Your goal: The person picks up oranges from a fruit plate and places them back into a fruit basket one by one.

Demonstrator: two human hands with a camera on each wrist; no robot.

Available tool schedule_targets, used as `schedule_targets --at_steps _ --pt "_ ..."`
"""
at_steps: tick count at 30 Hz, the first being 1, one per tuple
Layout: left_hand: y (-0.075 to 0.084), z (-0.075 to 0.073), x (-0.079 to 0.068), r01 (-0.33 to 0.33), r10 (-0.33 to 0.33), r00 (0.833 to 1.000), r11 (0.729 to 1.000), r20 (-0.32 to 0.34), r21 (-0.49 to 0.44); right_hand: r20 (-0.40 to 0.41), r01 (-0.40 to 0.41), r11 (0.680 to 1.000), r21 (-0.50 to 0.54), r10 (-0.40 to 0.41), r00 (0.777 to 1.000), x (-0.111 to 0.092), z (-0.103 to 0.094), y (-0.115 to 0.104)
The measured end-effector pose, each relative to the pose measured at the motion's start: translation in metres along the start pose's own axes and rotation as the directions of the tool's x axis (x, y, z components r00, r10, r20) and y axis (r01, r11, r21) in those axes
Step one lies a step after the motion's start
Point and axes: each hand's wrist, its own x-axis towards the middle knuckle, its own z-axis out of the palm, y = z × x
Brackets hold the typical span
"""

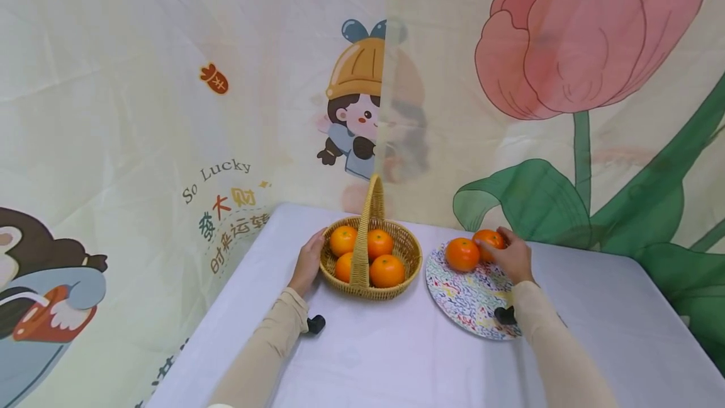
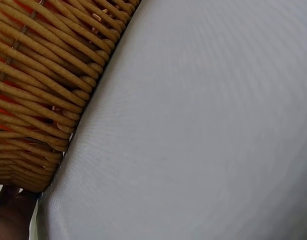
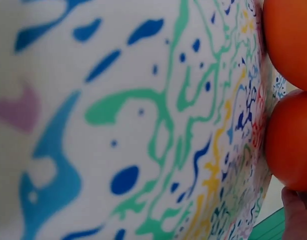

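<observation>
In the head view a wicker basket (image 1: 410,250) with a tall handle holds several oranges (image 1: 387,271). My left hand (image 1: 308,264) lies along the basket's left side, fingers against the rim. The left wrist view shows the woven wall (image 2: 38,85) close up, with part of that hand at the lower left. To the right, two oranges sit side by side at the far edge of a colourfully patterned round plate (image 1: 470,301). My right hand (image 1: 514,258) grips the right-hand orange (image 1: 489,244) between thumb and fingers; the other orange (image 1: 462,254) is beside it.
The table (image 1: 362,357) has a white cloth. A printed fabric backdrop (image 1: 283,80) hangs right behind and to the left of it. Black wrist mounts (image 1: 316,324) sit at both sleeves, the right one over the plate.
</observation>
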Motion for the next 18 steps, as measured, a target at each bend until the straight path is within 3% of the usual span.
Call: schedule_targets --at_steps 11,18 --pt "0.001 -0.001 -0.003 -0.012 0.012 1.0 1.0 -0.004 -0.017 -0.005 -0.054 0.998 0.017 0.054 0.999 0.003 0.01 0.011" --pt "-0.001 0.0 0.001 -0.025 0.025 1.0 1.0 -0.001 0.006 -0.017 -0.043 0.999 0.015 0.043 0.999 0.003 0.013 0.015"
